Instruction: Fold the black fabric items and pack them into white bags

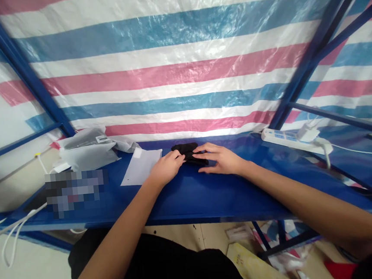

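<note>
Evidently soft and light, the black cloth [189, 147] lies bunched on the blue bench [191, 200]; its edges look easiest to grip. The left hand [165, 169] pinches its near-left edge, while the right hand [225, 160] rests open-fingered on it.

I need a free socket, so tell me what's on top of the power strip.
A white adapter sits on the power strip; any sockets beneath it are covered.

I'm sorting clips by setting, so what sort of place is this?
Probably a dorm-style or makeshift workspace: blue metal frame, striped plastic sheeting behind the blue desk, and a power strip.
</note>
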Action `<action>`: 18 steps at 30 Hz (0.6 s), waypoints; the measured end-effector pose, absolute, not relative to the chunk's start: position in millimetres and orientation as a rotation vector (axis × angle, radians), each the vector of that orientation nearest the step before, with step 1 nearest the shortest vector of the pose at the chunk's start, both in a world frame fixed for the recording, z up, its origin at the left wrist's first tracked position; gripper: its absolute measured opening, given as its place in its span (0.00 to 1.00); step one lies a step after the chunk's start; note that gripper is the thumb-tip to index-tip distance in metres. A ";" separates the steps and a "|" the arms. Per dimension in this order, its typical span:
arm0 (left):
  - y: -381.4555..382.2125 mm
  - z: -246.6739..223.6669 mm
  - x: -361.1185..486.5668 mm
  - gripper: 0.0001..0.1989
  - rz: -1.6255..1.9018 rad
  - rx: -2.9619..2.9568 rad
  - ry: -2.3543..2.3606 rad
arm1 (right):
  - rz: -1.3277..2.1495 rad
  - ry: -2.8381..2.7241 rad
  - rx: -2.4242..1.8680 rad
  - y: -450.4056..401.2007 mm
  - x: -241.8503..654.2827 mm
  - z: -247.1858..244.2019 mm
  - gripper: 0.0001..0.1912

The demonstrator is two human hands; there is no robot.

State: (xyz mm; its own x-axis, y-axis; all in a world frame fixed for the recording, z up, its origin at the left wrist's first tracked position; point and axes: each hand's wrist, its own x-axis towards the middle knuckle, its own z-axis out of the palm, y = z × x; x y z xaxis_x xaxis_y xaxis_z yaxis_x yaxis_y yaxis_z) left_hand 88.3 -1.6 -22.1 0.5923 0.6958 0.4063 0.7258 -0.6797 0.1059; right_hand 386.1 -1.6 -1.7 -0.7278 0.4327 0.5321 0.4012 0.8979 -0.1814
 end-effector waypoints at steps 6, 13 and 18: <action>-1.2 -19.8 85.5 0.18 -0.864 -2.828 -1.212 | 0.037 -2.513 -0.609 4.1 384.4 -10.2 0.23; -0.6 -15.7 92.3 0.19 -1.067 -2.825 -1.382 | 0.696 -2.187 -0.778 22.8 376.0 -12.8 0.18; -5.8 -13.0 104.9 0.11 -1.066 -2.650 -1.522 | 1.016 -2.016 -0.923 36.7 376.1 -21.3 0.24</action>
